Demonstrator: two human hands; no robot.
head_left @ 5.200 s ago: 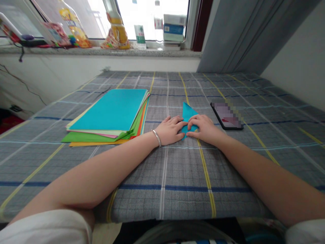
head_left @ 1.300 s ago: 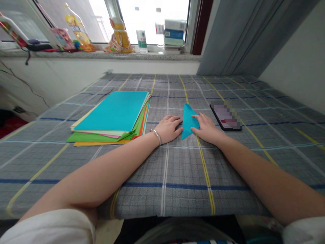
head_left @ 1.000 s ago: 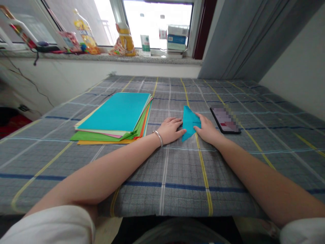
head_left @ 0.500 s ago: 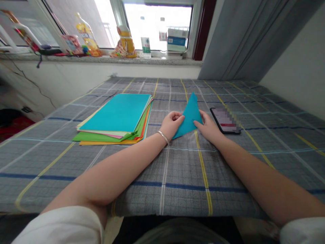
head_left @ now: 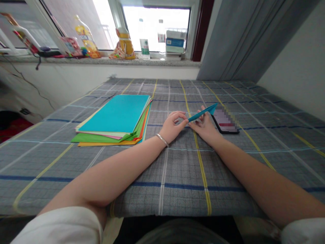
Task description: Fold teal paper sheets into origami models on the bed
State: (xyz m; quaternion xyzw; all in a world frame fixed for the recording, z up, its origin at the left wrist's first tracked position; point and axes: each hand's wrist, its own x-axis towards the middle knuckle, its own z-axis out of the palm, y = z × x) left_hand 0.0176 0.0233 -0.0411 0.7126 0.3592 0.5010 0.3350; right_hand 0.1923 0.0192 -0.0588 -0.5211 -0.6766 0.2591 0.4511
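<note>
No wording can be read anywhere in view. Far beyond both hands, on the window sill (head_left: 101,61), the green-and-white label of a plastic bottle (head_left: 145,47) and the blue-banded boxes (head_left: 175,42) are too small to read; the smartphone screen (head_left: 224,121), just beyond the right hand (head_left: 205,130), is pixelated.

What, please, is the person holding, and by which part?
Folded turquoise paper, pinched at its narrow end by the left hand, touched by the right hand.
</note>
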